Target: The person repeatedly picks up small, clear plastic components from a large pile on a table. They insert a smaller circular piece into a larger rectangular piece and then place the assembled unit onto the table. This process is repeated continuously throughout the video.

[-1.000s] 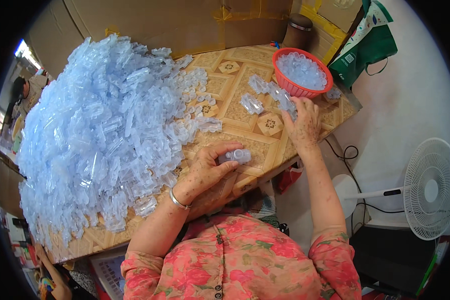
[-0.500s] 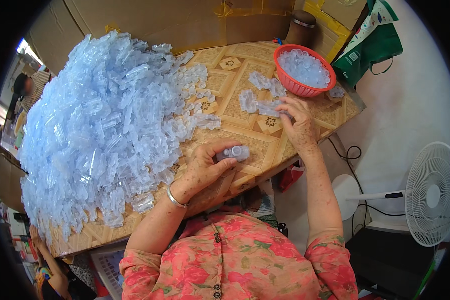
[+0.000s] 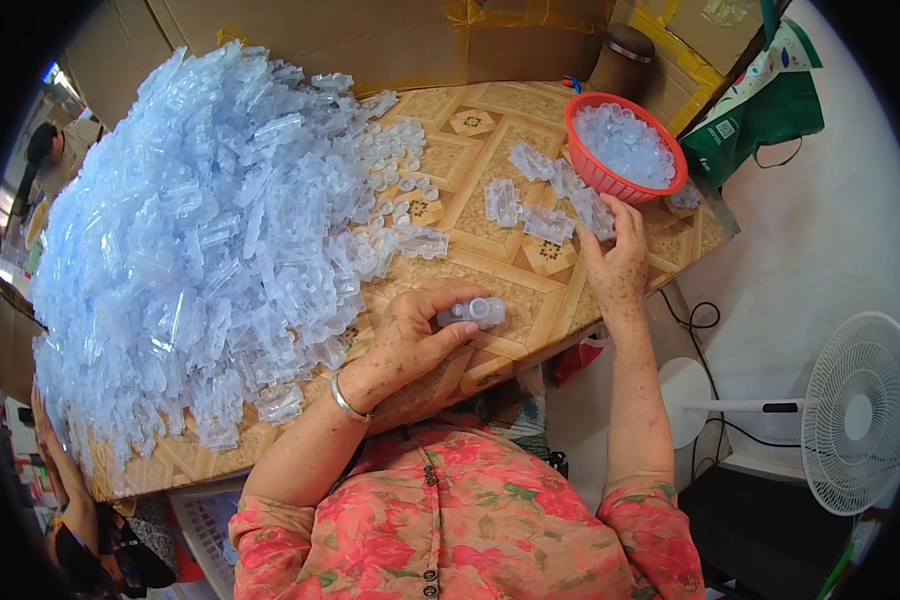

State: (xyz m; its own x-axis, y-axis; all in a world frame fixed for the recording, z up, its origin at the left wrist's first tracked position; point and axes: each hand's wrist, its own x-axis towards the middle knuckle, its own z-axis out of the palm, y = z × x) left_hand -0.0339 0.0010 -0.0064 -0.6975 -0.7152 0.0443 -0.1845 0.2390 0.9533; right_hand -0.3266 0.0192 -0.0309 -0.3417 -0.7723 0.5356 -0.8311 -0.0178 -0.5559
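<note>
My left hand (image 3: 415, 328) is closed around a small clear plastic holder (image 3: 480, 312) with a round ring-like part on its upper face, just above the table's near edge. Farther right, my right hand (image 3: 618, 262) has its thumb and fingertips on either side of a flat clear plastic piece (image 3: 592, 213) beside the red basket. Similar clear pieces lie left of that hand: one (image 3: 547, 224) close by, another (image 3: 502, 202) farther left, and more toward the basket. Part of the holder is hidden by my left fingers.
A tall heap of clear plastic pieces (image 3: 200, 250) covers the table's left side, with small round caps (image 3: 395, 150) along its edge. The red basket (image 3: 625, 188) holds clear round pieces. Cardboard (image 3: 370, 50) walls the back. A white fan (image 3: 857, 415) stands at right; another person's arm (image 3: 70, 490) shows at left.
My right hand has shifted slightly right with its fingertips at a clear piece, uncovering the piece to its left. My left hand keeps its hold. The whole view has shifted a little.
</note>
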